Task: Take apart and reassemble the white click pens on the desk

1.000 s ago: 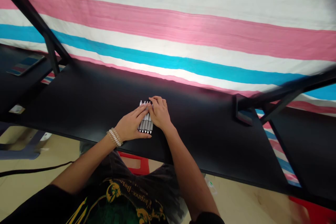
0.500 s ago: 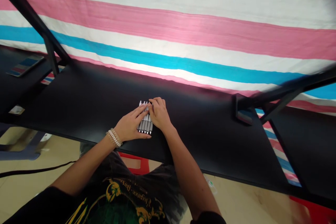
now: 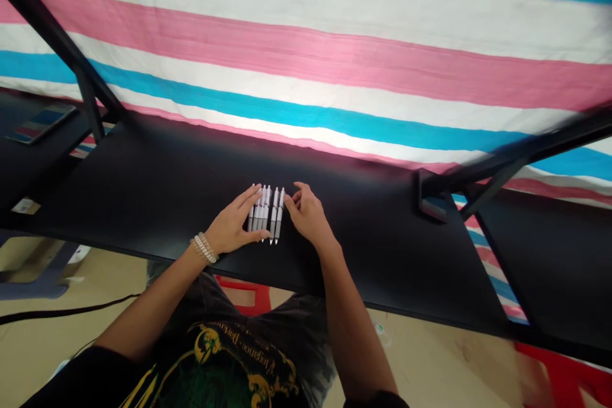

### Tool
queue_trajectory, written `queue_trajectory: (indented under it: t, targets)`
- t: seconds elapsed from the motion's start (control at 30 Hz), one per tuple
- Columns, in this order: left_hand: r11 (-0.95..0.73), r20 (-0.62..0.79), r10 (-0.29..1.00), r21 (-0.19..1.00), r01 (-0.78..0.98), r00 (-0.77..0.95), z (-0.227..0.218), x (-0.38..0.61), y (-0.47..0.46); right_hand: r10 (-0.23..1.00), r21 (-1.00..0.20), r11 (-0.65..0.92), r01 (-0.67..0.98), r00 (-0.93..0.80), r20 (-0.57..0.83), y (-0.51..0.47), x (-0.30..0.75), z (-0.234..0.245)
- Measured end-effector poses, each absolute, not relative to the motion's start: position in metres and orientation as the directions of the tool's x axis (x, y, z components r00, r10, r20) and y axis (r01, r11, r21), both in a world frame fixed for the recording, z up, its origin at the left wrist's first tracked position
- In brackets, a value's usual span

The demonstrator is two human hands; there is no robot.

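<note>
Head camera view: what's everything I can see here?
Pens: about six, white and silver, side by side on the table.
Table: one, black, in front of the person.
Striped cloth: one, pink, white and blue, behind the table.
Metal bars: two, black, left and right.
Red objects: two, red, on the floor.
Cable: one, black, on the floor at left.
Bracelets: several, pale, on the left wrist.
T-shirt: one, dark with yellow print, on the person.
Left hand: one, open, left of the pens.
Right hand: one, open, right of the pens.
</note>
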State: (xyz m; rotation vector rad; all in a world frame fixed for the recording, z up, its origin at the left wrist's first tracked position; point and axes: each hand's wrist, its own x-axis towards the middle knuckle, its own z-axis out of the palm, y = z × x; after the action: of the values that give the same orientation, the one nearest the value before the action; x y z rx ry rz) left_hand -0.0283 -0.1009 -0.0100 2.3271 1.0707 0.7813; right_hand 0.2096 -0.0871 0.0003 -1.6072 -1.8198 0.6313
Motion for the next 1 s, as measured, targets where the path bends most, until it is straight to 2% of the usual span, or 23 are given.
queue_trajectory:
  t: [0.17, 0.27, 0.37, 0.57, 0.77, 0.87, 1.0]
  targets:
    - [-0.479, 0.372, 0.873, 0.771, 0.419, 0.315, -0.007, -0.028, -0.092, 0.997, -0.734, 0.072, 0.675, -0.047, 0.054, -0.135, 0.202, 0.000]
    - [-0.393, 0.356, 0.919, 0.846, 0.360, 0.168, 0.000, -0.020, -0.082, 0.996, -0.702, 0.079, 0.708, -0.036, 0.076, -0.148, 0.189, -0.003]
    - [-0.342, 0.330, 0.939, 0.894, 0.289, 0.091, 0.015, -0.011, -0.068, 0.993, -0.659, 0.100, 0.745, -0.031, 0.115, -0.150, 0.179, -0.005]
    - [-0.321, 0.313, 0.947, 0.921, 0.219, 0.071, 0.035, -0.001, -0.036, 0.980, -0.553, 0.147, 0.820, -0.047, 0.191, -0.152, 0.170, -0.008]
    - [-0.327, 0.309, 0.944, 0.925, 0.195, 0.116, 0.023, 0.004, -0.014, 0.980, -0.472, 0.129, 0.872, -0.041, 0.193, -0.156, 0.164, -0.011]
    - [-0.321, 0.307, 0.947, 0.913, 0.250, 0.095, 0.009, 0.000, -0.012, 0.983, -0.466, 0.114, 0.877, -0.031, 0.182, -0.156, 0.163, -0.011]
    - [-0.289, 0.359, 0.933, 0.792, 0.538, -0.027, -0.008, -0.011, -0.015, 0.983, -0.487, 0.102, 0.868, -0.012, 0.184, -0.155, 0.162, -0.009]
